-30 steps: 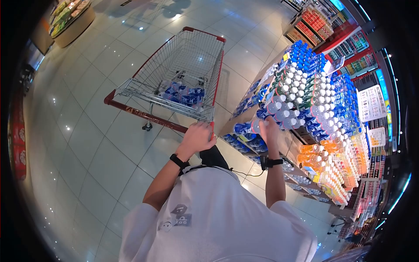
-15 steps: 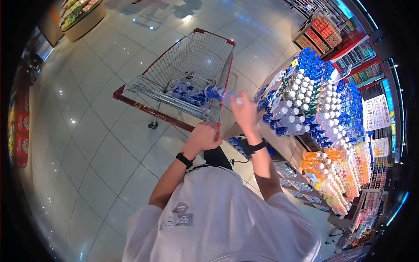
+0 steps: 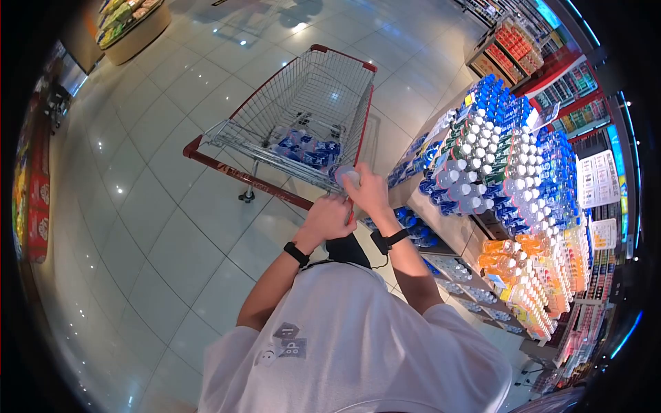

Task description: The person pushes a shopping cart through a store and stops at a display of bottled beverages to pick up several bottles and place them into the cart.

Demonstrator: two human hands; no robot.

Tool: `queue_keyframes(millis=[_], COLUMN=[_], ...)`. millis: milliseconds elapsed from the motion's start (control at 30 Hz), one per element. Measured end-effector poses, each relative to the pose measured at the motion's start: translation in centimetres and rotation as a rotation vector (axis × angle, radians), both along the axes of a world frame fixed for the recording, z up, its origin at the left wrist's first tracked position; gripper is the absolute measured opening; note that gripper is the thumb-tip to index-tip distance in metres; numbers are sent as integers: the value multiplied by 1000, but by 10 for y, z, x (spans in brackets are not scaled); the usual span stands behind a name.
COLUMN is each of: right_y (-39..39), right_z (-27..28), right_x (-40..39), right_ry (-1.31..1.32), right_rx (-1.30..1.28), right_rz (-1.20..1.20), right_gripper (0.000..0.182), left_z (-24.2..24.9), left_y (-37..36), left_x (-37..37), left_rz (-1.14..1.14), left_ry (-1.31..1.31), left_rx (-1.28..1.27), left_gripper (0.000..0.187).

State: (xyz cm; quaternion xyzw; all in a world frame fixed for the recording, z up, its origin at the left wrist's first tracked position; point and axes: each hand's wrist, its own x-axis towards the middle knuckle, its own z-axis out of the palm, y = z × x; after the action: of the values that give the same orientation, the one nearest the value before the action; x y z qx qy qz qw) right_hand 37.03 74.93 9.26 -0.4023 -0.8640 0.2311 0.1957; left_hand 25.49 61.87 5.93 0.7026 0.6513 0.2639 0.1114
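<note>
My left hand (image 3: 329,219) is closed around the right end of the red handle (image 3: 255,182) of a shopping cart (image 3: 237,100). Just above it, my right hand (image 3: 368,189) grips a clear plastic bottle (image 3: 342,176) by its upper part, at the cart's near right corner. The bottle's lower part reaches in over the basket and is partly lost behind the wire. Inside the cart, several bottles with blue labels (image 3: 306,148) lie at the near end. Each wrist wears a black band.
To my right stands a display of bottled drinks (image 3: 482,148) with blue, white and green packaging, and orange bottles (image 3: 502,261) nearer me. Shelves with more bottles (image 3: 454,268) sit below its edge. A produce stand (image 3: 134,31) is at the far left, on the tiled floor (image 3: 138,227).
My right hand has come down and toward me with the bottle, from over the basket to the cart's near right corner. My left hand stays on the handle.
</note>
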Motion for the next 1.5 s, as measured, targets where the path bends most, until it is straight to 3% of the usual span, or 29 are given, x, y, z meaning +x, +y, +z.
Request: queue_keyframes(millis=[233, 467, 667, 800, 867, 933, 1167, 1367, 1500], right_y=[9, 10, 29, 68, 81, 100, 135, 149, 160], right_z=[-26, -89, -143, -122, -89, -73, -3, -2, -35], right_x=[42, 134, 261, 326, 342, 361, 339, 317, 322], right_ry=[59, -244, -423, -505, -397, -328, -304, -302, -266], right_rx=[-51, -248, -327, -270, -181, 64, 206, 226, 253], right_rz=[-149, -361, -595, -704, -777, -746, -845, -806, -835], right_gripper=[33, 28, 26, 31, 30, 36, 55, 61, 57], left_z=[0, 6, 8, 6, 4, 4, 7, 4, 6], left_y=[0, 1, 1, 1, 1, 1, 1, 0, -1], left_x=[-1, -1, -2, -3, -4, -4, -3, -3, -2], left_rz=[-14, -28, -39, -36, -37, -34, -28, -19, -17], left_ry=[0, 5, -6, -14, -11, -9, -4, 21, -1], left_rx=[38, 43, 42, 57, 55, 53, 45, 43, 59], left_gripper=[39, 33, 30, 32, 32, 32, 32, 33, 33])
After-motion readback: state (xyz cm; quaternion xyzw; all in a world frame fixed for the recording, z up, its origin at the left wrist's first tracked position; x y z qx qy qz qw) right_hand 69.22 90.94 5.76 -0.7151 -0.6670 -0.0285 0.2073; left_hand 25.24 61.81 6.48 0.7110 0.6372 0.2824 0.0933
